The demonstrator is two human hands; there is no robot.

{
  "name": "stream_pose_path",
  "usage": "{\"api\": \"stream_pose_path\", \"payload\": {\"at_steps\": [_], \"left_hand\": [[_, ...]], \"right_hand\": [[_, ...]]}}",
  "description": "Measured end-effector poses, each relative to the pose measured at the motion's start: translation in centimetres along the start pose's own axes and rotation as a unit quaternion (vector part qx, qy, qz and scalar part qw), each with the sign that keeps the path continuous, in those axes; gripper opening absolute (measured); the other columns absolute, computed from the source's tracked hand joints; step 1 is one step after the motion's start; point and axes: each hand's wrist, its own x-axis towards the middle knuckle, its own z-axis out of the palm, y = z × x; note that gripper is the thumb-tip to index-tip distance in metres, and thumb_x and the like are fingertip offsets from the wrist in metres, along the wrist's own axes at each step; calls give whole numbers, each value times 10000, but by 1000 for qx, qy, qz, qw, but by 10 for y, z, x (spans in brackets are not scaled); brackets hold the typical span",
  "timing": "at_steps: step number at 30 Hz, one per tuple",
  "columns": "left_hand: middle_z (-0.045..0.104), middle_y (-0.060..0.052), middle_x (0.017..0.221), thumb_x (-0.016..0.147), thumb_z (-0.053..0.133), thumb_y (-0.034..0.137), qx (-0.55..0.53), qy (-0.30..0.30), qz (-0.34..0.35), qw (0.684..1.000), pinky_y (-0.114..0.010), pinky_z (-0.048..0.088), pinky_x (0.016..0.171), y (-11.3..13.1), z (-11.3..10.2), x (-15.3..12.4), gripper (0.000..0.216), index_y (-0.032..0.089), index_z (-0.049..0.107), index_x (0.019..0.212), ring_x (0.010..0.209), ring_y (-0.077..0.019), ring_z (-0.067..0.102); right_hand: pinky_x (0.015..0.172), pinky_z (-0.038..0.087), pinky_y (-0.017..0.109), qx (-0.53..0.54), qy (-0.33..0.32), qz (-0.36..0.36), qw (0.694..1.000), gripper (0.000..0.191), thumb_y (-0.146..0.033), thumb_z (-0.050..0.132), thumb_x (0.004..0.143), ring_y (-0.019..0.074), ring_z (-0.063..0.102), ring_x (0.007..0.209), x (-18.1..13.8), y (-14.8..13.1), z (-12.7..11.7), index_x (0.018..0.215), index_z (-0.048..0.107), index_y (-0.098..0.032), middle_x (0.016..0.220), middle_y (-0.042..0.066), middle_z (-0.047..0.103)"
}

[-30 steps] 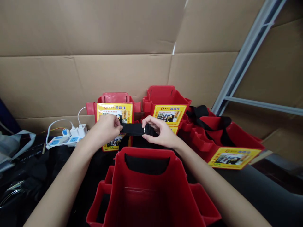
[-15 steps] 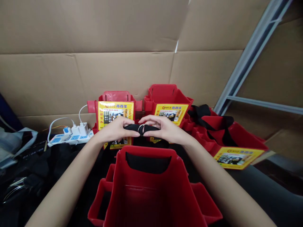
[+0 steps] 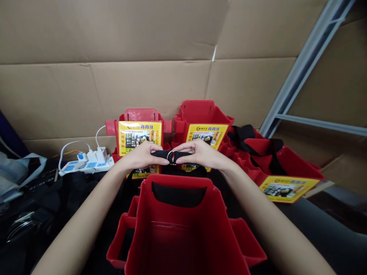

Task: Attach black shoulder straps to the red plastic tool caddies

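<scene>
Left hand [image 3: 150,154]: thumb and fingers pinching the strap [image 3: 158,154]
Right hand [image 3: 197,156]: pinching the same strap, on the ring's other side
Ring [image 3: 168,157]: metal, around the strap, between the hands
Strap: black, just beyond the near box's far rim
Near box [image 3: 180,225]: red, black band [image 3: 179,194] at its far wall
Back boxes [image 3: 197,109]: red, yellow-labelled, beyond the near box
Side box [image 3: 298,162]: right of the near box, black straps over it
Power strip [image 3: 100,167]: left of and beyond the near box

Head view forward, down at hands [image 3: 142,155]
</scene>
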Motion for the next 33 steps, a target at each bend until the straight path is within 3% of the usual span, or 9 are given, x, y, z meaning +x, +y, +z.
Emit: {"api": "stream_pose_path", "payload": {"at_steps": [10, 13, 15, 17, 19, 21, 24, 27, 33], "left_hand": [[420, 56, 477, 695, 651, 366, -43, 51, 12, 998, -164, 216, 350, -8, -13, -5, 229, 146, 647, 756, 368, -35, 314], [580, 12, 644, 672, 687, 357, -118, 144, 84, 979, -181, 418, 548, -4, -13, -6, 231, 146, 658, 761, 555, -68, 501], [633, -17, 802, 678, 686, 367, -156, 199, 142, 957, -236, 460, 693, 6, -9, -11, 258, 170, 672, 844, 717, -115, 568], [639, -26, 873, 712, 649, 398, -149, 246, 199, 937, -275, 466, 739, 22, -6, -22, 270, 204, 680, 896, 794, -153, 584], [634, -17, 877, 735, 625, 398, -87, 241, 258, 932, -287, 465, 750, 41, -4, -39, 202, 245, 702, 842, 815, -171, 586], [622, -5, 818, 733, 642, 336, 20, 119, 300, 946, -267, 464, 722, 59, -3, -58, 92, 287, 716, 756, 763, -157, 581], [612, -2, 769, 765, 609, 235, 208, -90, 265, 937, -239, 444, 655, 74, 6, -79, 120, 305, 704, 790, 699, -132, 561], [618, 2, 776, 806, 548, 187, 336, -106, 220, 910, -265, 419, 686, 74, 29, -83, 147, 267, 667, 776, 743, -143, 559], [648, 18, 830, 795, 568, 198, 298, -153, 234, 913, -230, 418, 772, 75, 32, -80, 112, 257, 650, 844, 787, -130, 582]], "right_hand": [[534, 434, 240, -152, -54, 60, 985, 278, -423, 652, 689, 128, 563, 614, -18, -7, -39, 772, 685, -160, 702, 17, 641], [708, 454, 313, -247, 76, -39, 965, 268, -433, 614, 734, 172, 567, 775, -23, -17, -46, 788, 694, -183, 853, 51, 622], [772, 428, 356, -322, 215, -116, 915, 246, -420, 616, 742, 194, 538, 844, -28, -34, -37, 816, 701, -201, 906, 65, 575], [732, 421, 365, -369, 318, -160, 858, 221, -405, 617, 749, 194, 516, 817, -38, -58, -21, 816, 709, -216, 833, 61, 526], [638, 421, 329, -353, 358, -190, 843, 174, -370, 597, 775, 171, 510, 758, -52, -84, -5, 817, 710, -245, 773, 45, 497], [539, 408, 275, -311, 298, -217, 876, 120, -318, 593, 783, 138, 499, 677, -69, -106, 6, 795, 710, -289, 718, 28, 475], [460, 413, 202, -281, 35, -186, 941, 242, -146, 594, 749, 86, 498, 562, -89, -119, 14, 829, 711, -342, 699, 3, 518], [459, 416, 181, -323, -170, -100, 926, 334, -24, 594, 667, 83, 535, 556, -95, -111, 22, 793, 715, -308, 705, -12, 598], [436, 370, 187, -294, -278, -14, 914, 380, -64, 663, 645, 86, 556, 519, -90, -103, 28, 940, 679, -303, 651, -51, 652]]}}
